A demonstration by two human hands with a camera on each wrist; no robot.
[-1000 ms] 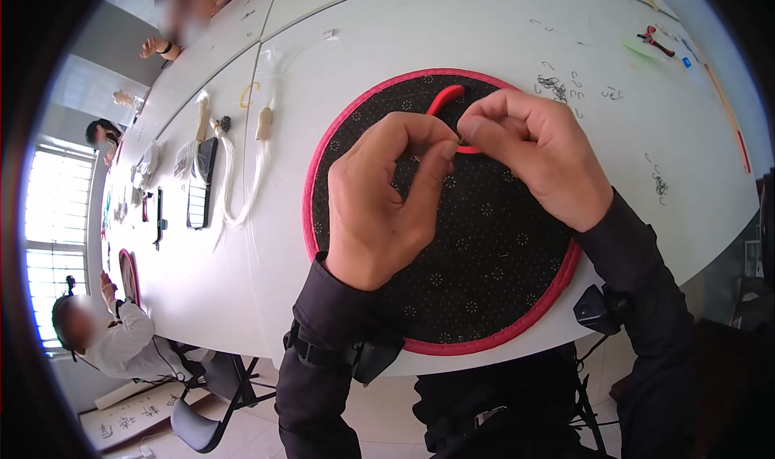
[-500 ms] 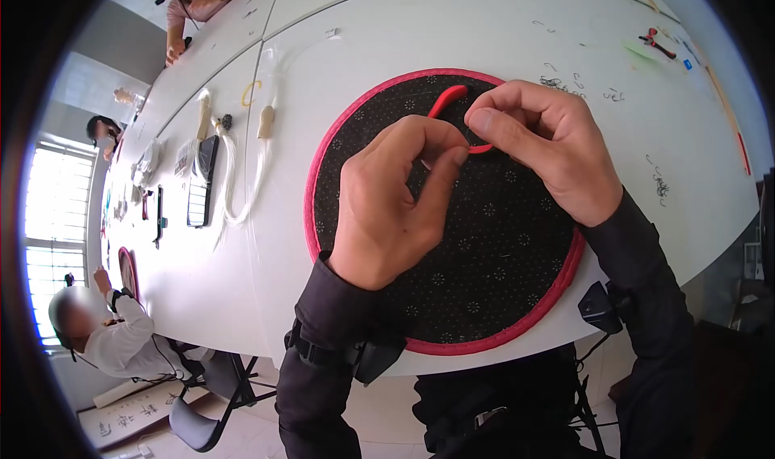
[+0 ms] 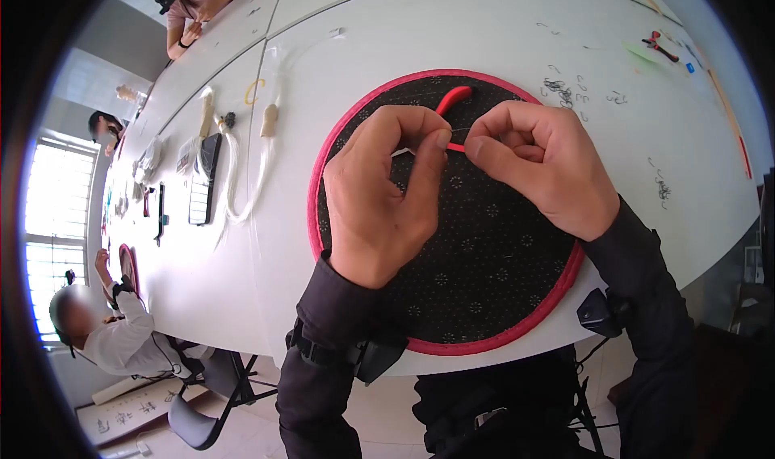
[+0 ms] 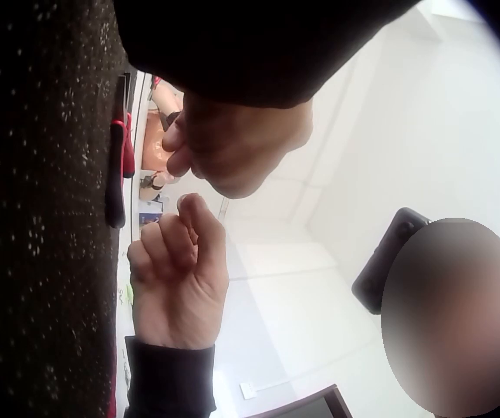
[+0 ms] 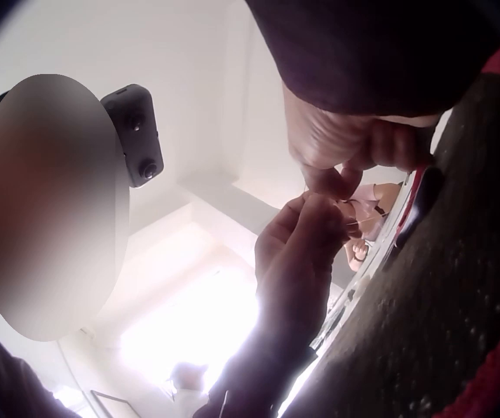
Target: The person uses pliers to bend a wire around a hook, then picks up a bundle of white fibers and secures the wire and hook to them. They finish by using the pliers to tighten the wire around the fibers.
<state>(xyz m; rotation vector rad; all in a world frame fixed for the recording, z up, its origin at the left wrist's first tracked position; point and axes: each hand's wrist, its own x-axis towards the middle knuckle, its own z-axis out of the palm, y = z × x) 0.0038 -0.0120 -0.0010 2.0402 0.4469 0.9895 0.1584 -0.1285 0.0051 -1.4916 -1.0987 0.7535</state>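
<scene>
Above a round black mat (image 3: 484, 257) with a red rim, both hands face each other. The left hand (image 3: 383, 197) pinches one end of a thin, faint strand (image 3: 459, 129) between thumb and forefinger. At the strand's other side, the right hand (image 3: 549, 164) pinches with thumb and forefinger, its other fingers curled in. What lies inside each pinch is too small to make out. Red-handled pliers (image 3: 454, 98) lie on the mat behind the fingertips, partly covered by them; the left wrist view shows these pliers (image 4: 119, 161) beside both raised hands.
Small dark hooked pieces (image 3: 559, 92) lie on the white table (image 3: 387, 31) beyond the right hand, others (image 3: 663, 190) farther right. More pliers (image 3: 660, 47) are at the back right. Clear strands (image 3: 232, 180) and a phone (image 3: 204, 180) lie left. Other people sit around.
The fingertips, close together one second ago, are now farther apart, with a thin strand showing between them. The left hand has shifted left since half a second ago; the right hand is slightly lower.
</scene>
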